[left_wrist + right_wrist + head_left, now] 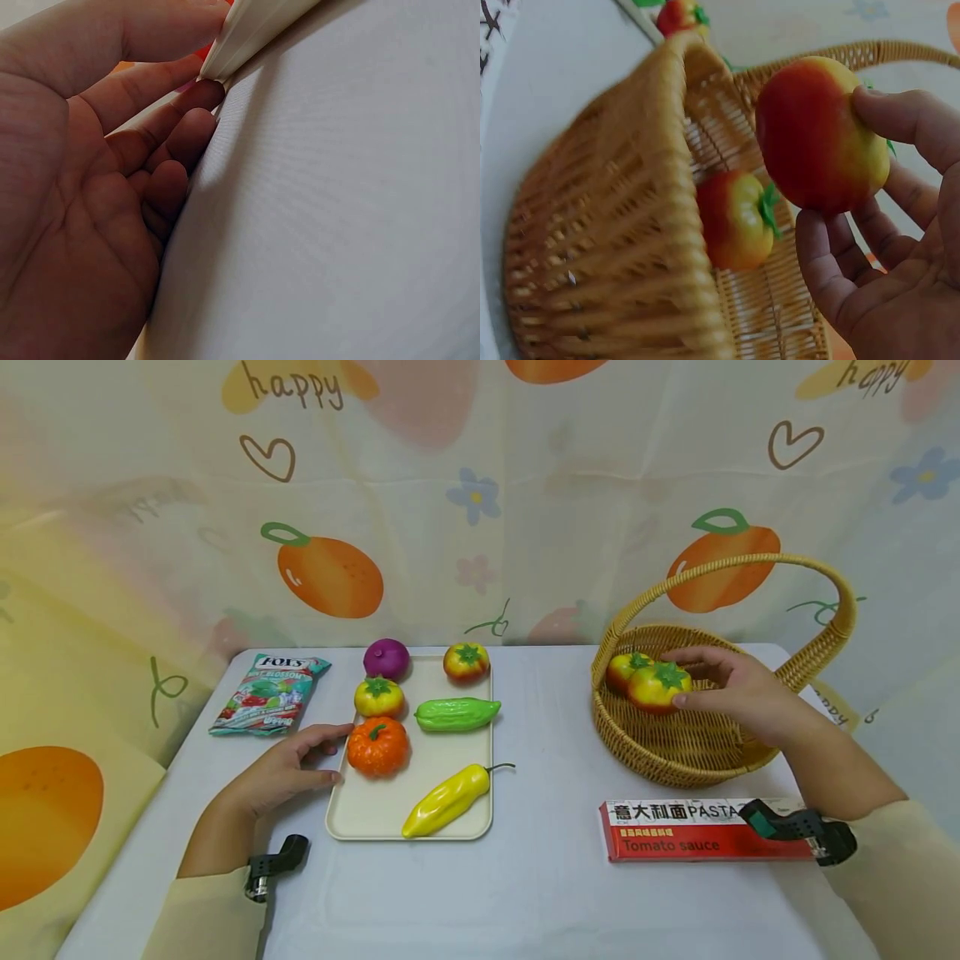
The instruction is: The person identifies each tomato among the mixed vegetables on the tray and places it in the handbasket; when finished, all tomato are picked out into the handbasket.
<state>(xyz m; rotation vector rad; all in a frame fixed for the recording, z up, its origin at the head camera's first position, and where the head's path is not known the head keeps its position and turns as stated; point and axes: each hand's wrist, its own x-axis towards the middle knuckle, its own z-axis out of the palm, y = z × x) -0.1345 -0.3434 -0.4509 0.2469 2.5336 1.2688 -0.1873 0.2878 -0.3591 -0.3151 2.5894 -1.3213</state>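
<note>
My right hand (738, 689) pinches a red-and-yellow toy tomato (660, 687) with a green leafy top, over the wicker basket (682, 768). A second toy tomato (735, 220) lies inside the basket. My left hand (288, 768) lies at the left edge of the cream tray (450, 827), thumb and fingers apart, fingertips at the rim. On the tray are an orange pumpkin (378, 747), a yellow pepper (447, 802), a green bumpy gourd (457, 715), a purple onion (386, 659) and two more tomatoes, one at the left (378, 699), another at the back right (467, 662).
A teal candy bag (270, 693) lies left of the tray. In front of the basket is a red pasta box (675, 843), partly covered by the right wrist's camera mount. The basket's tall handle (738, 560) arches over it. A printed cloth hangs behind the table.
</note>
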